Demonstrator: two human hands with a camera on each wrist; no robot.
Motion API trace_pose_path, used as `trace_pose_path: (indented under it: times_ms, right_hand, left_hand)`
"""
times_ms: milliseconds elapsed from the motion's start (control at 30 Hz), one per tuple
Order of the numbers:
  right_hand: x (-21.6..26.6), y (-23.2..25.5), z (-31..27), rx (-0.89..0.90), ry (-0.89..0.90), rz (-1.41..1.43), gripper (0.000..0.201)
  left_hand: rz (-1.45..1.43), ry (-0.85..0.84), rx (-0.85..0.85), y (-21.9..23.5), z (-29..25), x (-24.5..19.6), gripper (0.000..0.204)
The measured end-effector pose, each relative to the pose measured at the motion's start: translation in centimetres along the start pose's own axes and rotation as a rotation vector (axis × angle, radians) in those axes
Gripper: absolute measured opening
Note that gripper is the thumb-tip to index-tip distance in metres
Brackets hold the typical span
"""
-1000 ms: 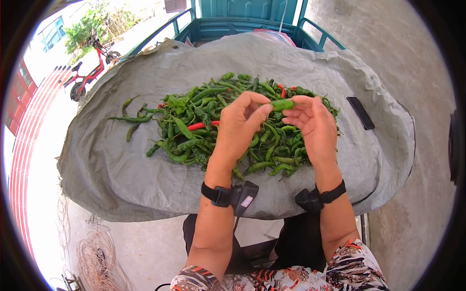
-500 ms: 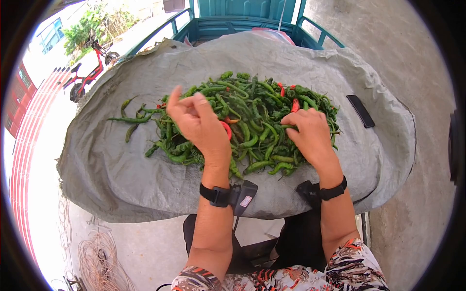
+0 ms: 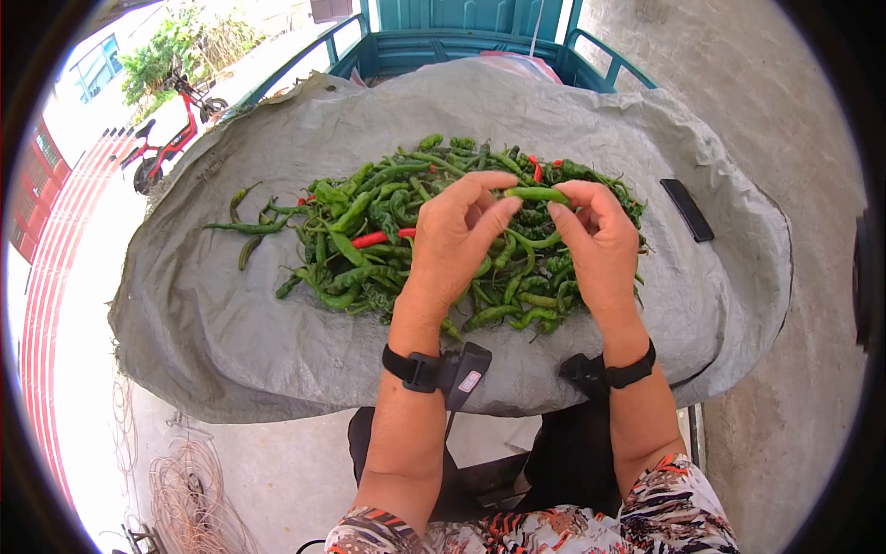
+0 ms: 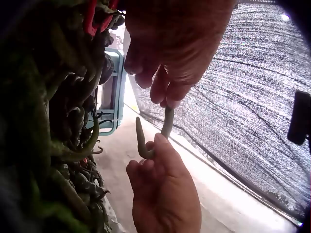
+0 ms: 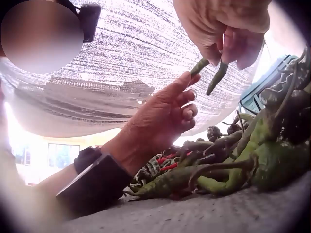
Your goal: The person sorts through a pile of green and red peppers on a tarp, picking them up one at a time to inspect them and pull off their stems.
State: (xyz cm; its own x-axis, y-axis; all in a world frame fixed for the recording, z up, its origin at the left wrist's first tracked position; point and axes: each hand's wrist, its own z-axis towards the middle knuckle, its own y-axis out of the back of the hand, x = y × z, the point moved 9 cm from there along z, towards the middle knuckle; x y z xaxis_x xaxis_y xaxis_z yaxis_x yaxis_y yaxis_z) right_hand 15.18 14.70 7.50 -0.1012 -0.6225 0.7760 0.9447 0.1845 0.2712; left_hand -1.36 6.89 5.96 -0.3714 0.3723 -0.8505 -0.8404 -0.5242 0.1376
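Observation:
Above a heap of green chili peppers (image 3: 517, 286), both hands hold a slim green chili pepper (image 3: 538, 194) between them. My left hand (image 3: 449, 235) pinches its left end with thumb and index finger. At the other end, my right hand (image 3: 604, 254) grips it between thumb and fingers. In the left wrist view a curved green tip (image 4: 140, 133) also sticks out of the right hand; it hangs below that hand in the right wrist view. Whether it belongs to the same pepper I cannot tell. A few red peppers (image 3: 371, 239) show in the heap.
The heap lies on a grey woven sheet (image 3: 221, 323) with raised edges, spread over a blue cart (image 3: 461, 42). A black phone (image 3: 687, 210) lies on the sheet at the right. Several stray peppers (image 3: 247, 227) lie left of the heap.
Half a second ago the left hand was over the heap's left side and the right hand in its right side. Both have come together above the middle, now holding a green chili pepper.

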Motion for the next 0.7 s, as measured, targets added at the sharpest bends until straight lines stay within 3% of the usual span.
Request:
trace_pose_path:
  times_ms: [100,300,400,467,600,700]
  right_hand:
    - [-0.1,-0.3,-0.2,0.023,-0.044,0.032,0.019]
    - [-0.8,-0.4,-0.1,0.021,-0.081,0.063,0.017]
    - [-0.7,-0.5,-0.1,0.040,-0.093,0.057,0.016]
    - [-0.4,-0.5,-0.3,0.047,-0.117,0.083,0.016]
    - [-1.1,-1.1,-0.2,0.182,-0.075,-0.192,0.019]
    - [-0.5,-2.7,-1.1,0.389,-0.052,-0.489,0.021]
  left_hand:
    - [-0.098,0.007,-0.064,0.0,0.1,0.6,0.015]
    - [-0.061,0.018,-0.075,0.3,0.1,0.6,0.015]
    - [0.025,-0.013,-0.162,1.1,0.0,0.4,0.016]
    - [-0.056,-0.011,-0.296,2.4,-0.3,0.4,0.017]
    - [-0.200,-0.047,-0.677,6.5,-1.9,1.0,0.017]
    - [-0.304,-0.111,-0.915,8.3,-3.3,0.5,0.042]
